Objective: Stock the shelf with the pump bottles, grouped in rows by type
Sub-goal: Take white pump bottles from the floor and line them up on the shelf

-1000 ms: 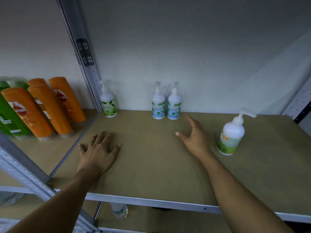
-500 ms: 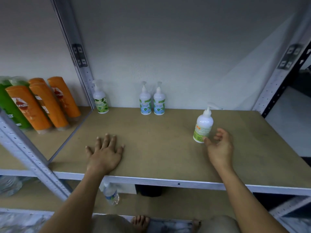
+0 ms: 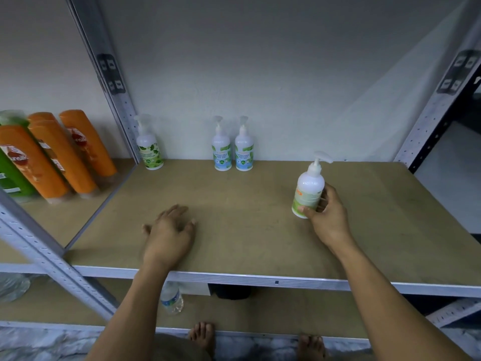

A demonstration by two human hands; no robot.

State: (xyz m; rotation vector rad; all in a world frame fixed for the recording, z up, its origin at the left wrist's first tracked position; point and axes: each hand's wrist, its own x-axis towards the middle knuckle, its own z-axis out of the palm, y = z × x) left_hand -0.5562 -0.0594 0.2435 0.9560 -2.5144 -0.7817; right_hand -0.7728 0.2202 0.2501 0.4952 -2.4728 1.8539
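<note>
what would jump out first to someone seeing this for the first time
The right hand grips a white pump bottle with a green label, right of centre on the shelf. Next come the two blue-label pump bottles side by side at the back wall, and the orange bottles on the neighbouring shelf to the left.

I read the shelf board (image 3: 247,230) as matt tan fibreboard with a ribbed grey metal front rail (image 3: 260,278). The upright (image 3: 122,105) is painted metal, the green-label pump bottle (image 3: 309,188) smooth white plastic, the orange shampoo bottles (image 3: 88,142) glossy plastic, the wall (image 3: 260,61) matt, faintly grainy.
</note>
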